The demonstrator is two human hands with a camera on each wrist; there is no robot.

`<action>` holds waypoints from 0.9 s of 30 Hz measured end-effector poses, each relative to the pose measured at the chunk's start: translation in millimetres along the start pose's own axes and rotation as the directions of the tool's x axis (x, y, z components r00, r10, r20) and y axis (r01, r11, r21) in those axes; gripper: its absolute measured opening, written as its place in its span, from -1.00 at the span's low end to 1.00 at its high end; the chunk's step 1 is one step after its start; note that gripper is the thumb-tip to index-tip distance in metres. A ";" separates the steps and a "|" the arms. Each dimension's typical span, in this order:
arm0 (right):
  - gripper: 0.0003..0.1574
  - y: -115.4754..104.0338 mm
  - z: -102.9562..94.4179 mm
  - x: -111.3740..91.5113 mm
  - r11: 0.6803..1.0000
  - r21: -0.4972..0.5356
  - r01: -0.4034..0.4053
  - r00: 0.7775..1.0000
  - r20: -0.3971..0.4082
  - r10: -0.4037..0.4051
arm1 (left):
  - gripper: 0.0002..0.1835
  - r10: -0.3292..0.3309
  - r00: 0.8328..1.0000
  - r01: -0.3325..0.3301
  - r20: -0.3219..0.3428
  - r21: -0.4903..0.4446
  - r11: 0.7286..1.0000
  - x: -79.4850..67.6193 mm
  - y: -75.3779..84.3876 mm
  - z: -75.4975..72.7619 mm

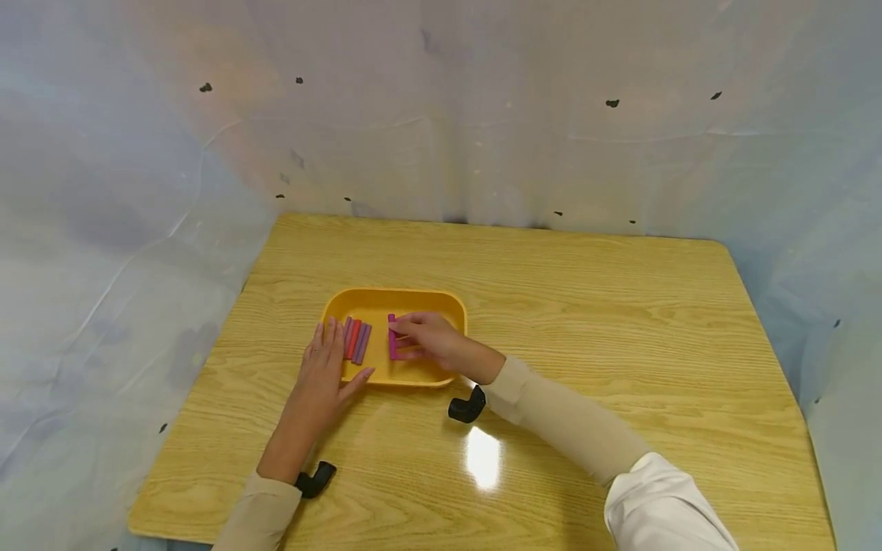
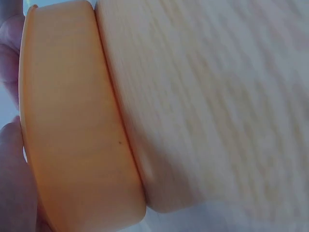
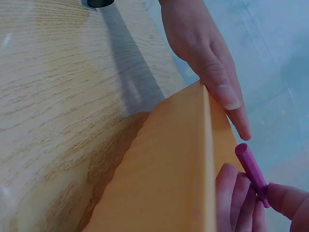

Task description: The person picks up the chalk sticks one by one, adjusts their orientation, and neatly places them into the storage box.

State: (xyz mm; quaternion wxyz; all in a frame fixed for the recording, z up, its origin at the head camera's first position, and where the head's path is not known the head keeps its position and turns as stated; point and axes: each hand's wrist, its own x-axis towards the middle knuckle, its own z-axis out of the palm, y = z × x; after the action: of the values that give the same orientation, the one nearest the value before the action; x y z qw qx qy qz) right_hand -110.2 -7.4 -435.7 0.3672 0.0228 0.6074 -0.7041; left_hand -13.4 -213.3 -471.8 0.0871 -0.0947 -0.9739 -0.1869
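A shallow yellow-orange tray (image 1: pixel 394 291) stands on the table. My left hand (image 1: pixel 322 375) lies over its left end with fingers extended and thumb along the near rim. Just beside those fingers, inside the tray, lie a red stick (image 1: pixel 354 339) and several purple sticks (image 1: pixel 361 344) side by side. Over the tray's middle, my right hand (image 1: pixel 437 340) pinches a magenta stick (image 3: pixel 252 169) between thumb and fingers. This stick is round, smooth and flat-ended in the right wrist view. The tray's outer wall (image 2: pixel 77 121) fills much of the left wrist view.
The wooden table (image 1: pixel 586 306) extends around the tray, farthest to the right. Black wrist camera mounts (image 1: pixel 467 405) jut from both wrists close above the table. Pale plastic sheeting (image 1: pixel 496 115) hangs behind and at both sides.
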 end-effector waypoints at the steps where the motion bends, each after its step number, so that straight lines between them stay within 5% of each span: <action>1: -0.63 0.6 0.7 1.3 1.000 -0.008 -0.001 1.000 -0.006 0.001 | 0.02 -0.001 1.000 0.001 0.005 -0.004 1.000 0.0 0.1 0.1; 9: -0.64 5.1 6.4 12.1 0.999 -0.032 0.022 0.999 -0.026 -0.022 | 0.09 -0.008 0.999 0.008 0.044 -0.007 1.000 1.5 -1.8 0.1; 27: -0.69 14.1 17.5 29.4 0.998 -0.066 0.005 0.999 -0.052 -0.009 | 0.07 -0.030 0.999 0.030 0.019 -0.014 0.999 1.5 2.6 -2.4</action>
State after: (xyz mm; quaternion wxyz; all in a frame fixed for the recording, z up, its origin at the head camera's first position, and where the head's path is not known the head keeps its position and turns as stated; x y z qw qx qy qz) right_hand -116.7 -36.9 -457.0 0.3492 0.0270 0.6399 -0.6840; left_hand -14.0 -211.5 -468.4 0.0744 -0.0822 -0.9747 -0.1941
